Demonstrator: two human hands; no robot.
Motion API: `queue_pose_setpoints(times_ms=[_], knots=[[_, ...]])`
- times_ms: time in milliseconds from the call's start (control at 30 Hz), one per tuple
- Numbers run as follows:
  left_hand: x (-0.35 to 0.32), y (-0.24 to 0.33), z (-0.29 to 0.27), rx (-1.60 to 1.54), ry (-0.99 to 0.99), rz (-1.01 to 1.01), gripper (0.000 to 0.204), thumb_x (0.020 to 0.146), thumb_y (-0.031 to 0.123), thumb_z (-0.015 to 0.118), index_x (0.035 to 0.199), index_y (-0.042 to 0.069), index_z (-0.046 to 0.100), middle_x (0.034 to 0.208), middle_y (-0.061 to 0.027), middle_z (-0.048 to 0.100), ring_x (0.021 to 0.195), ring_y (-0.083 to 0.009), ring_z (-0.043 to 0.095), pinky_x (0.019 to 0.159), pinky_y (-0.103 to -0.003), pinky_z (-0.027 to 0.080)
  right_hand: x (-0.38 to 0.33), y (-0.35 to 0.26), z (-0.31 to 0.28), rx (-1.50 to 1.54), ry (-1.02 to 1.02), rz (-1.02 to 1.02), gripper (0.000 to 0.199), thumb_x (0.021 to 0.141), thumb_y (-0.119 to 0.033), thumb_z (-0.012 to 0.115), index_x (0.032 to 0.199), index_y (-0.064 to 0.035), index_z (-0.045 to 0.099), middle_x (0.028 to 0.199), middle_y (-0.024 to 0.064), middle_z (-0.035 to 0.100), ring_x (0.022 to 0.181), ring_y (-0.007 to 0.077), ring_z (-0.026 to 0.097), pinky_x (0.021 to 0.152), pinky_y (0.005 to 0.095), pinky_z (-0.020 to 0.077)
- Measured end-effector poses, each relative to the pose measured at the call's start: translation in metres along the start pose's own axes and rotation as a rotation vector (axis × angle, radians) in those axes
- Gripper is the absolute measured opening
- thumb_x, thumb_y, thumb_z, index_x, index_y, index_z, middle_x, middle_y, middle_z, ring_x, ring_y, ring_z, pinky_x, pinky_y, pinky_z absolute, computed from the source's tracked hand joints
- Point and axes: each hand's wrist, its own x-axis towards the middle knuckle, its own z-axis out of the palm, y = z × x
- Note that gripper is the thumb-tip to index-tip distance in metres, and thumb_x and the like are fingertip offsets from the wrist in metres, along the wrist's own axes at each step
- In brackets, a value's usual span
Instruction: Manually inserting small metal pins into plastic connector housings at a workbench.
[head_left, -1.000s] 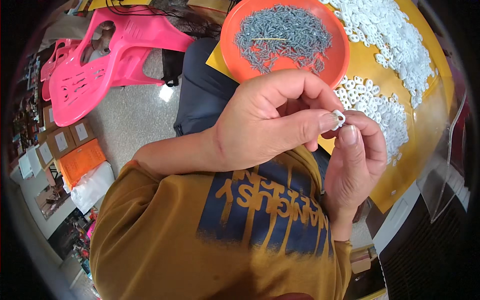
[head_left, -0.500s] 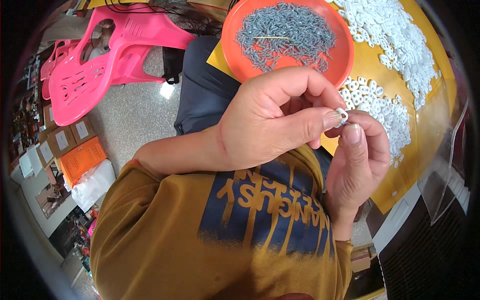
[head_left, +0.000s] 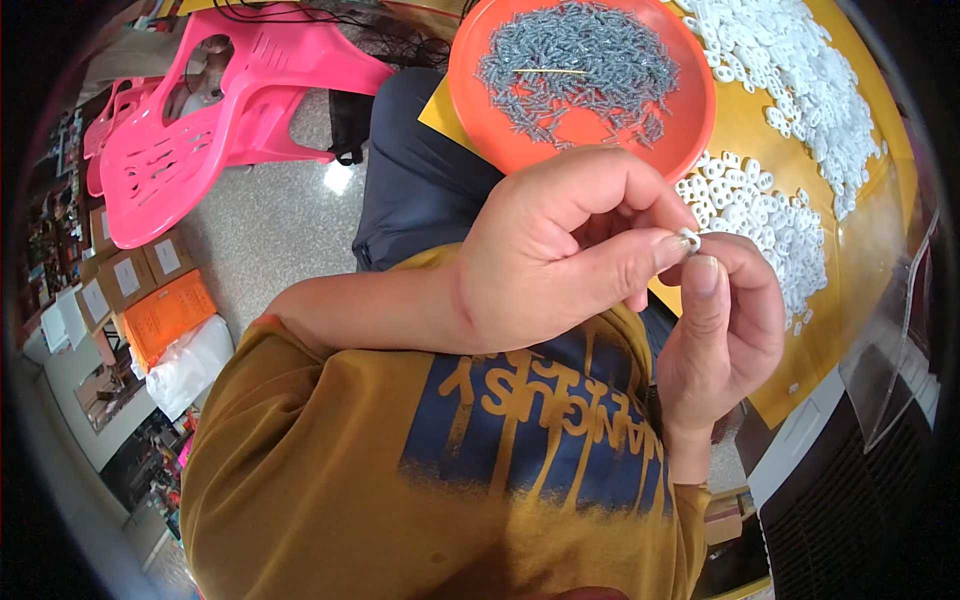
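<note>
My left hand pinches a small white plastic piece with a hole between thumb and forefinger. Close against it, my right hand has its thumb and forefinger pressed together; what lies between them is hidden. Just beyond my hands is a round orange plate holding a heap of small grey screws. A thin yellowish stick lies across the screws. To the right of the plate, many loose white plastic pieces like the held one are spread out.
A larger heap of white pieces covers the far right of the yellow table. On the left stand pink plastic chairs. Cardboard boxes, an orange package and a white bag are beside them. A clear sheet hangs at the right.
Both hands have shifted slightly down and right in the picture, still together. The white piece has turned a little, and less of it shows between the fingertips.
</note>
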Motion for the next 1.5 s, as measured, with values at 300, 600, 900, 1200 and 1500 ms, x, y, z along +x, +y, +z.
queue_pose_setpoints(times_ms=[300, 600, 900, 1200, 1500], knots=[[0.000, 0.003, 0.004, -0.116, 0.068, -0.146, 0.012, 0.084, 0.004, 0.051, 0.095, 0.000, 0.049, 0.085, -0.0049, 0.056, 0.061, -0.0061, 0.054, 0.054, -0.017, 0.045, -0.001, 0.001, 0.006, 0.069, 0.090, 0.046, 0.013, 0.082, -0.009, 0.053, 0.084, 0.0036, 0.053, 0.079, 0.0077, 0.055, 0.070, 0.0120, 0.049, 0.067, 0.0241, 0.0404], [0.002, 0.004, 0.005, -0.104, 0.059, -0.143, 0.011, 0.084, 0.005, 0.052, 0.093, 0.000, 0.049, 0.080, -0.0042, 0.056, 0.060, -0.0054, 0.053, 0.054, -0.016, 0.044, -0.001, -0.003, -0.002, 0.118, 0.036, 0.045, 0.014, 0.078, 0.002, 0.053, 0.092, 0.0056, 0.054, 0.088, 0.0102, 0.054, 0.081, 0.0142, 0.049, 0.076, 0.0249, 0.0374], [0.001, 0.003, 0.006, -0.070, 0.068, -0.161, 0.011, 0.084, 0.004, 0.051, 0.094, -0.001, 0.049, 0.079, -0.0038, 0.056, 0.059, -0.0053, 0.053, 0.052, -0.016, 0.043, -0.003, 0.001, -0.004, 0.058, 0.034, 0.038, 0.014, 0.076, 0.004, 0.055, 0.090, 0.0052, 0.054, 0.088, 0.0097, 0.054, 0.080, 0.0138, 0.049, 0.074, 0.0235, 0.0374], [-0.008, -0.008, 0.004, -0.030, 0.160, -0.128, 0.009, 0.083, -0.001, 0.048, 0.092, 0.002, 0.049, 0.079, -0.0035, 0.055, 0.059, -0.0059, 0.051, 0.053, -0.017, 0.042, -0.002, 0.017, 0.002, 0.046, -0.070, 0.048, 0.007, 0.080, 0.000, 0.054, 0.087, 0.0030, 0.053, 0.082, 0.0054, 0.054, 0.073, 0.0088, 0.049, 0.065, 0.0204, 0.0394], [0.009, -0.017, 0.014, -0.033, 0.214, -0.158, 0.011, 0.082, 0.005, 0.054, 0.092, 0.001, 0.050, 0.079, -0.0067, 0.056, 0.057, -0.0100, 0.051, 0.055, -0.021, 0.042, 0.004, 0.023, -0.017, -0.040, 0.009, -0.131, 0.011, 0.075, 0.001, 0.057, 0.086, 0.0018, 0.056, 0.076, 0.0075, 0.055, 0.067, 0.0132, 0.052, 0.062, 0.0225, 0.0409]])
